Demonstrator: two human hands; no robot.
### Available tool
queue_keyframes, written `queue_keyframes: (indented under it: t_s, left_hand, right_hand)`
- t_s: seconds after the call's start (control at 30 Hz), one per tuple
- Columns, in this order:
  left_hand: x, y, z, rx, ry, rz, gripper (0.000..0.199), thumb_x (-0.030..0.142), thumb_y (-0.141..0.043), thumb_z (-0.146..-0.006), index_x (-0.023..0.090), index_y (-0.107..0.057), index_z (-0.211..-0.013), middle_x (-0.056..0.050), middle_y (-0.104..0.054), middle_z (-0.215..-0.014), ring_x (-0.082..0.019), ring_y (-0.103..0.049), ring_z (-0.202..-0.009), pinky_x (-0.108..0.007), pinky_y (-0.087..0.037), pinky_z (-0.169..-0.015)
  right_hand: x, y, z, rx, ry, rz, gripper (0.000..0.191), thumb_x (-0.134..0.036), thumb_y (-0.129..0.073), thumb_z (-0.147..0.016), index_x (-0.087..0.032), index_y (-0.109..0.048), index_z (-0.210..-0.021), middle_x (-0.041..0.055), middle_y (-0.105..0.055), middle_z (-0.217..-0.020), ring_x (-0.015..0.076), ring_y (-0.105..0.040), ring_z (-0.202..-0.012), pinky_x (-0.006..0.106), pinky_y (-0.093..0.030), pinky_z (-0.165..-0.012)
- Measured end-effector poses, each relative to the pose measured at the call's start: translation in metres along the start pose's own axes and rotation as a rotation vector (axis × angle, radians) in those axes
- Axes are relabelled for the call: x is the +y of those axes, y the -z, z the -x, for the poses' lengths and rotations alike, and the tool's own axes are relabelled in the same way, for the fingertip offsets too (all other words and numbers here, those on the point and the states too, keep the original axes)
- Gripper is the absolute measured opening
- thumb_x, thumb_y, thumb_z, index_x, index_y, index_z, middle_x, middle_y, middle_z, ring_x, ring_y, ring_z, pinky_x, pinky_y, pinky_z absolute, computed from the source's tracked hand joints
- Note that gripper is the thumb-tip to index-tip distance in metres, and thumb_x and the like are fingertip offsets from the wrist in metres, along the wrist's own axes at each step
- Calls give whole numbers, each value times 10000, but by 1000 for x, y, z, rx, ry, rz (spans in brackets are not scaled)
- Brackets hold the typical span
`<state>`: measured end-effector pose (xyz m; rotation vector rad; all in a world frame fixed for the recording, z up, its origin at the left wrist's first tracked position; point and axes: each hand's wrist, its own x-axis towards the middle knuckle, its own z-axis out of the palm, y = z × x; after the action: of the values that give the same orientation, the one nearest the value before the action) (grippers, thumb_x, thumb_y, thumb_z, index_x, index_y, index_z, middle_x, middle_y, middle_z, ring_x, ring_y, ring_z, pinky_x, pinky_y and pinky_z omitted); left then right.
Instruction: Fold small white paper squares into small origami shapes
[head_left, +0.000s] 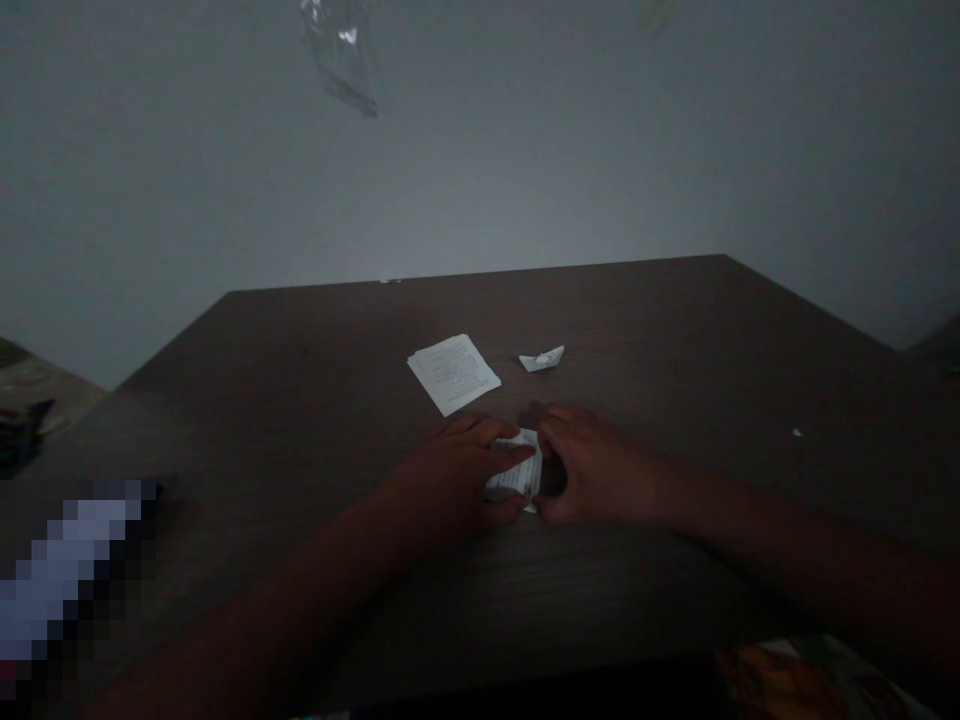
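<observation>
A small printed sheet of paper (pixel 517 478) lies on the brown table between my two hands, its far side partly covered by fingers. My left hand (pixel 469 475) holds it from the left, fingers over the top and the thumb at the near edge. At the right edge, my right hand (pixel 581 468) curls round, with thumb and fingertips touching the paper's near and far corners. Beyond the hands sits a small folded paper boat (pixel 541 359). Left of the boat rests a stack of printed paper sheets (pixel 454 373).
The wood-grain table (pixel 315 350) meets a pale wall (pixel 525 170) at its far edge. A clear plastic bag (pixel 341 55) hangs on the wall. A blurred-out bright object (pixel 71 560) lies at the left, and a white scrap (pixel 797 433) at the right.
</observation>
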<state>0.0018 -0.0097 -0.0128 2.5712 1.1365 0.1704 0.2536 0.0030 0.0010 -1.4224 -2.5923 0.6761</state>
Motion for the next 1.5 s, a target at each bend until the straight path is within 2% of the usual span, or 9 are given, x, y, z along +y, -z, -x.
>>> queue_keyframes:
  t_s: [0.17, 0.33, 0.6, 0.77, 0.97, 1.2, 1.37, 1.43, 1.5]
  left_hand:
    - [5, 8, 1, -23, 16, 2, 577, 367, -897, -1081, 321, -831, -1652, -116, -774, -1743, -427, -717, -1615, -640, -561, -1415]
    - [10, 11, 0, -18, 27, 22, 551, 308, -885, -1077, 257, -855, -1625, -124, -783, -1720, -421, -733, -1576, -625, -558, -1414]
    - [5, 8, -1, -26, 29, 19, 585, 359, -908, -1063, 310, -845, -1643, -136, -787, -1722, -439, -736, -1589, -660, -587, -1388]
    - [7, 9, -1, -33, 39, 20, 593, 360, -903, -1081, 281, -832, -1664, -137, -764, -1751, -435, -708, -1628, -658, -555, -1419]
    - [8, 12, -2, -61, 59, 10, 612, 376, -906, -1075, 299, -815, -1675, -136, -766, -1742, -427, -712, -1624, -641, -569, -1413]
    - [5, 7, -1, -33, 31, -5, 611, 395, -892, -1101, 269, -800, -1691, -145, -760, -1740, -429, -716, -1603, -645, -561, -1414]
    - [6, 6, 0, -38, 54, -13, 609, 362, -884, -1091, 255, -806, -1686, -141, -765, -1736, -434, -721, -1595, -652, -568, -1402]
    - [5, 4, 0, -33, 60, -14, 614, 371, -886, -1085, 264, -808, -1685, -138, -764, -1733, -429, -720, -1594, -645, -563, -1403]
    - [3, 2, -1, -30, 49, -13, 625, 390, -899, -1078, 283, -807, -1687, -134, -763, -1736, -421, -718, -1591, -649, -561, -1401]
  right_hand:
    - [-1, 3, -3, -5, -50, 42, 425, -432, -1039, -833, -243, -745, -1074, 165, -794, -1281, 423, -759, -1244, 590, -613, -1120]
    - [-6, -1, 1, -27, 0, 34, 477, -422, -1047, -813, -235, -780, -1161, 168, -798, -1325, 435, -758, -1305, 601, -599, -1162]
    - [3, 7, -7, 24, -80, 58, 395, -348, -1032, -805, -241, -714, -1013, 139, -796, -1200, 403, -780, -1184, 532, -625, -1077]
    - [-1, 3, -1, 18, 11, 9, 413, -377, -1024, -804, -245, -765, -1098, 160, -810, -1323, 442, -753, -1335, 600, -587, -1184]
    - [2, 14, -8, 7, -84, 62, 404, -387, -1030, -817, -255, -692, -996, 140, -782, -1186, 402, -752, -1158, 533, -599, -1062]
    - [-4, 8, -2, -22, -26, 35, 397, -355, -1036, -794, -240, -743, -1035, 144, -789, -1207, 404, -756, -1207, 515, -591, -1064]
    - [8, 12, -12, 43, -99, 89, 373, -315, -1041, -797, -240, -719, -971, 107, -785, -1126, 351, -759, -1094, 433, -571, -957]
    - [8, 12, -13, 37, -80, 94, 347, -327, -1020, -832, -240, -724, -991, 114, -801, -1161, 358, -768, -1114, 446, -585, -979]
    - [3, 9, -9, 2, -48, 85, 376, -335, -1030, -822, -228, -746, -1045, 144, -818, -1232, 406, -775, -1228, 504, -602, -1086]
